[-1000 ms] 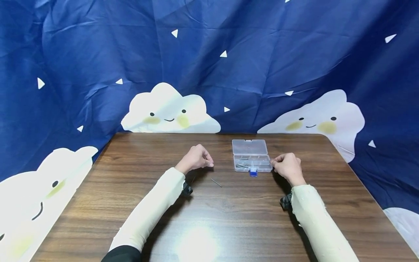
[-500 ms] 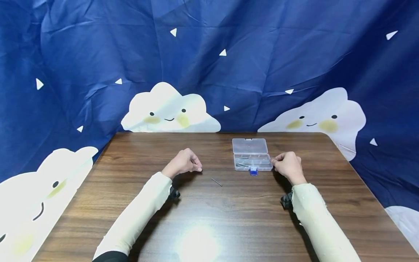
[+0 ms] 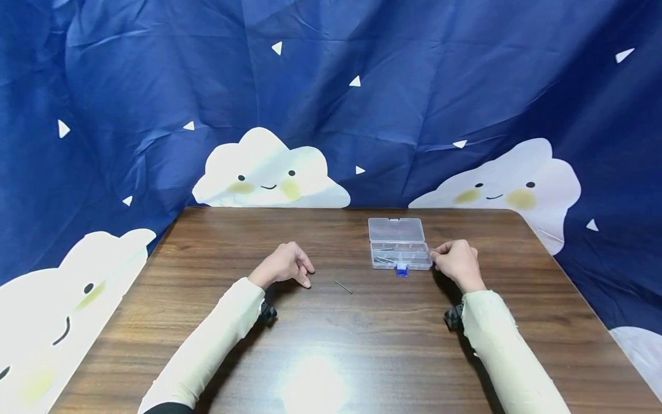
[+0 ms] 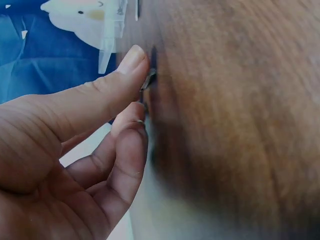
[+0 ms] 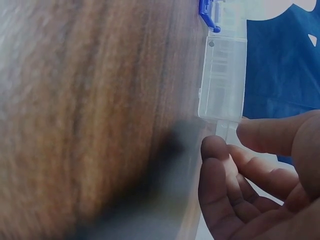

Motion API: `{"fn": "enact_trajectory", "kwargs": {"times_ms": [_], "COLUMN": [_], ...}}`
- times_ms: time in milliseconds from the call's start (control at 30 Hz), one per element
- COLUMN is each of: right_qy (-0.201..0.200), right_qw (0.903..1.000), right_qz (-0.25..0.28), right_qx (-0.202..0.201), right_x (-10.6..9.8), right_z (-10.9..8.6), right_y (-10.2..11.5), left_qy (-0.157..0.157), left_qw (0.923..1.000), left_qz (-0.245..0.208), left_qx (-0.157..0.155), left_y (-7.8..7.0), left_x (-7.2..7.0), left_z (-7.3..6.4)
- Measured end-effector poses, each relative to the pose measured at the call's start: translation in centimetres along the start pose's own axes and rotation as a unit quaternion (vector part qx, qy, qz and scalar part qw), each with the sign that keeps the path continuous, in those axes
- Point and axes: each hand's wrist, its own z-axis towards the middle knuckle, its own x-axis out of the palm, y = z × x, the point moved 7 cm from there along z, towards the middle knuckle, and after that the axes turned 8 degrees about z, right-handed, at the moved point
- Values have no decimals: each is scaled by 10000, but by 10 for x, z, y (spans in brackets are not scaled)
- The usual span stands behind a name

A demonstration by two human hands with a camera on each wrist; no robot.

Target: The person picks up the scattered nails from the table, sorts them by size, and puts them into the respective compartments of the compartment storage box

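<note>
My left hand (image 3: 285, 265) is low over the table, thumb and forefinger spread apart. In the left wrist view, a small dark metal piece (image 4: 149, 79) shows just beyond the gap between thumb and forefinger; its shape is mostly hidden. To the right of that hand lies a thin metal rod, like a nail (image 3: 343, 287). A clear plastic compartment box (image 3: 400, 266) stands with its lid (image 3: 395, 230) raised at the back and several thin metal rods inside. At the box's right end, my right hand (image 3: 457, 263) pinches the edge between thumb and forefinger.
The brown wooden table (image 3: 393, 345) bears a bright glare spot near its front. A blue latch (image 3: 401, 270) hangs at the box's front. Behind the table hangs a blue cloth (image 3: 320, 103) with cloud faces.
My left hand has moved left and toward me, away from the box, and its thumb and forefinger have spread. The right hand stays at the box; the lying rod has not moved.
</note>
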Motion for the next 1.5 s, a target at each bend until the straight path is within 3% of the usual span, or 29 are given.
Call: {"fn": "enact_trajectory", "kwargs": {"times_ms": [433,633,767,1000,1500], "right_qy": [-33,-28,-8,-33,-22], "right_qw": [10000,9999,10000,9999,9999], "right_qz": [-32,-76,-89,-118,-132], "right_qx": [-85,-58,-30,-46,-38], "right_x": [-1,-1,-1,-2,-2], "right_z": [-2,-1,-1,-2,-1], "right_y": [2,2,2,2,3], "left_qy": [-71,44,199,318,325], "left_qw": [10000,9984,9912,9711,9598], "left_qz": [-58,-563,-1303,-2357,-2787], "left_qx": [-25,8,-69,-211,-62], "left_y": [-1,2,6,4,-23], "left_x": [3,1,2,3,2], "left_z": [2,5,7,11,31]}}
